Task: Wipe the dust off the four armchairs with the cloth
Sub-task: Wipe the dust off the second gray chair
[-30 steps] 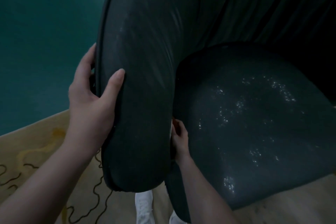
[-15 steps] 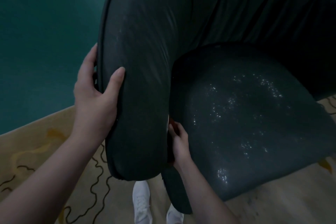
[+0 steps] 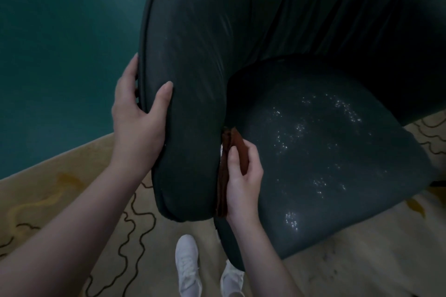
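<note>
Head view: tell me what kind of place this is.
Probably a lounge or sitting room: a dark upholstered armchair, a beige carpet with wavy lines, and a teal wall.

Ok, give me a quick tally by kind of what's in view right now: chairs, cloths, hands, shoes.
armchair: 1
cloth: 1, brown
hands: 2, left hand gripping the armrest, right hand holding the cloth
white shoes: 2
Total: 6
</note>
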A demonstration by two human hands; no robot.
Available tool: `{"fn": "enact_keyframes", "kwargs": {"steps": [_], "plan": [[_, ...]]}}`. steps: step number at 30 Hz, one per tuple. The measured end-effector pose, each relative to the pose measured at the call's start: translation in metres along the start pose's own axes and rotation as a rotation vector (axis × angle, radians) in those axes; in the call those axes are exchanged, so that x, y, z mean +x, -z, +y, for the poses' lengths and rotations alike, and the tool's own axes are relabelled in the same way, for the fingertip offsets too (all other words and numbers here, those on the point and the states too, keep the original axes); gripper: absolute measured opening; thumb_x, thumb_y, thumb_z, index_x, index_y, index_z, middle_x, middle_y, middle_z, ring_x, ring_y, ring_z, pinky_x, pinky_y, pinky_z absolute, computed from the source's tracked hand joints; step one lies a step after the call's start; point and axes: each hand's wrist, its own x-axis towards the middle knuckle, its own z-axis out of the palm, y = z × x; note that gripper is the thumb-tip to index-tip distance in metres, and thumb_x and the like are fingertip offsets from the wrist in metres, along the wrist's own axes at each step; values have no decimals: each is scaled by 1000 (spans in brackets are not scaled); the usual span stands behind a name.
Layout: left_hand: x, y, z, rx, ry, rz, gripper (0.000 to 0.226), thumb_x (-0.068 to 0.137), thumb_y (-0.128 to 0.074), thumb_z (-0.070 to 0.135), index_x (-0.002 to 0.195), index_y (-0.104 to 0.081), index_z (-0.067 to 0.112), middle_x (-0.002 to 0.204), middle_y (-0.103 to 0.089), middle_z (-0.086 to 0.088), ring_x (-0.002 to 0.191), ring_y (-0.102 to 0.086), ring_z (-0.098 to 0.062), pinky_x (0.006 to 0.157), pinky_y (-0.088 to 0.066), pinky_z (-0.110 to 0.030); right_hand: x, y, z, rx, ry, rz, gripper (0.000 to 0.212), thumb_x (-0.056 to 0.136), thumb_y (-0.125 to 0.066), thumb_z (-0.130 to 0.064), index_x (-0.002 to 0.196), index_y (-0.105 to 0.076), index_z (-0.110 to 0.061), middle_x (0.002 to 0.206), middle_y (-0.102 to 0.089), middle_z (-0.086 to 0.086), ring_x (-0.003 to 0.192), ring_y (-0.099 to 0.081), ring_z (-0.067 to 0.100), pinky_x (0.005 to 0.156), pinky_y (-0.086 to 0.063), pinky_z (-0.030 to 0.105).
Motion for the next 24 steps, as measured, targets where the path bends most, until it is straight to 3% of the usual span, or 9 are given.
{"fn": "enact_keyframes", "kwargs": {"steps": [4, 8, 9, 11, 14, 19, 24], "plan": [[0, 0, 0, 0, 2, 3, 64, 94, -59, 40, 151, -36, 21, 147, -45, 7, 133, -45, -4, 112, -39, -35, -19, -1, -11, -105, 173, -28, 25, 93, -55, -35, 111, -63, -20, 106, -65, 4, 101, -63, 20, 88, -51, 31], [1, 0, -2, -14, 9, 4, 65, 93, -60, 41, 150, -37, 20, 147, -46, 6, 133, -45, -5, 112, -39, -34, -4, -8, -16, -98, 126, 23, 28, 92, -57, -37, 115, -63, -21, 111, -64, 10, 104, -63, 26, 92, -50, 53], [1, 0, -2, -14, 12, 6, 65, 93, -60, 41, 150, -37, 21, 147, -46, 7, 133, -45, -4, 112, -39, -34, 5, -12, -19, -97, 105, 41, 28, 93, -57, -34, 116, -64, -21, 113, -64, 10, 106, -63, 24, 95, -50, 51], [1, 0, -2, -13, 15, 9, 65, 93, -60, 42, 150, -37, 21, 146, -46, 8, 133, -44, -4, 113, -38, -33, 14, -21, -26, -138, 125, 59, 27, 93, -56, -29, 116, -64, -18, 115, -63, 7, 106, -62, 13, 96, -50, 36], [1, -1, -1, -2, 9, 7, 64, 95, -61, 39, 151, -37, 20, 146, -46, 7, 133, -44, -5, 113, -37, -33, -6, -22, -36, -239, 263, 0, 23, 94, -57, -24, 113, -65, -14, 109, -61, 2, 101, -59, 7, 87, -44, 15], [-1, 1, 4, 5, 29, -15, 63, 96, -60, 41, 152, -35, 22, 146, -43, 10, 133, -41, -4, 114, -35, -34, -38, -11, -43, -365, 457, -162, 18, 91, -62, -17, 109, -65, -12, 106, -61, 0, 101, -59, 8, 87, -43, 14], [0, 4, 5, -62, 75, -50, 63, 96, -59, 41, 152, -34, 26, 146, -43, 12, 131, -43, -3, 113, -37, -35, 0, -19, -57, -273, 311, -5, 17, 89, -63, -21, 105, -57, -23, 100, -63, -10, 95, -60, 4, 83, -45, 18]]}}
